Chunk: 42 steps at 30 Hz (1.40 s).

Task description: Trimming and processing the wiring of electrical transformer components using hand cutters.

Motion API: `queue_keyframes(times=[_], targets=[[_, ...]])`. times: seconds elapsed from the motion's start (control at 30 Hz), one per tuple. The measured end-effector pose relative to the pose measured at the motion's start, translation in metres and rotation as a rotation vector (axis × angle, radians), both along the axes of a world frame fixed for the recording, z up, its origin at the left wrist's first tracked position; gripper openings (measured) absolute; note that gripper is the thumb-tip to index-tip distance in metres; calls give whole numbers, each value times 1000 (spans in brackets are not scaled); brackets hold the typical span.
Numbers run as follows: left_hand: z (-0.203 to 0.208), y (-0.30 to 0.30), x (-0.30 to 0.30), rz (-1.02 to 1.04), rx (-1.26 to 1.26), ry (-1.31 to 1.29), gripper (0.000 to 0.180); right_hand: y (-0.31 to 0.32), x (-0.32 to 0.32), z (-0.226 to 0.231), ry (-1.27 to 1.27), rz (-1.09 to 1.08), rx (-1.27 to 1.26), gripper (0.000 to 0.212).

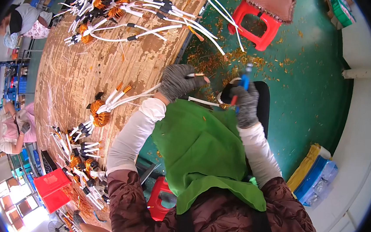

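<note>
My left hand (175, 83), in a grey knit glove, is closed on a white-sleeved wire near the table's edge. One bare coppery wire end (201, 75) sticks out past its fingers. The white-sleeved leads (132, 98) run back left to a copper-wound coil (100, 113) lying on the wooden table. Over the green apron's right side, my gloved right hand (247, 105) is wrapped round a hand tool (245, 80) with blue and red parts and a metallic end. Motion blurs the tool, so its exact kind is unclear. It is apart from the wire.
More coils with white leads (101, 0) crowd the far table; others (77, 162) lie near left. Copper-coloured scraps (215, 68) litter the green floor. A red stool (261, 32) with a brown cushion stands far right of the table. Two people (12, 126) are beyond the table.
</note>
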<state>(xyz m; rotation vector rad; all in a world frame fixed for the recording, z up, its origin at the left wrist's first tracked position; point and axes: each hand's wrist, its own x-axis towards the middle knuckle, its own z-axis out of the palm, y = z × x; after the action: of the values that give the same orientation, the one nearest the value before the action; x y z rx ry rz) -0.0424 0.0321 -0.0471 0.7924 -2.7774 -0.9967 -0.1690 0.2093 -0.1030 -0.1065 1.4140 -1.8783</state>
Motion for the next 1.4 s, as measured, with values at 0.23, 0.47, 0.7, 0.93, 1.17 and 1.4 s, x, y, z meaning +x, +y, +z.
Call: queue_keyframes(times=[0.23,0.47,0.7,0.93,1.17,1.4], targets=[[26,29,-6,-266,-322,11,43,24,-29,37,187,125,56,48],[73,-20,112,151,-439,267,34,1,-10,80,564,260,22,54],[25,-78,211,300,-386,-200,22,-32,26,99,1262,442,-85,59],[17,-42,195,351,-177,-43,16,-25,35,116,1176,559,-99,58],[9,-2,92,212,-337,-151,20,-32,7,101,437,686,-158,53],[24,-2,77,183,-260,-208,28,-35,-11,72,816,663,95,42]])
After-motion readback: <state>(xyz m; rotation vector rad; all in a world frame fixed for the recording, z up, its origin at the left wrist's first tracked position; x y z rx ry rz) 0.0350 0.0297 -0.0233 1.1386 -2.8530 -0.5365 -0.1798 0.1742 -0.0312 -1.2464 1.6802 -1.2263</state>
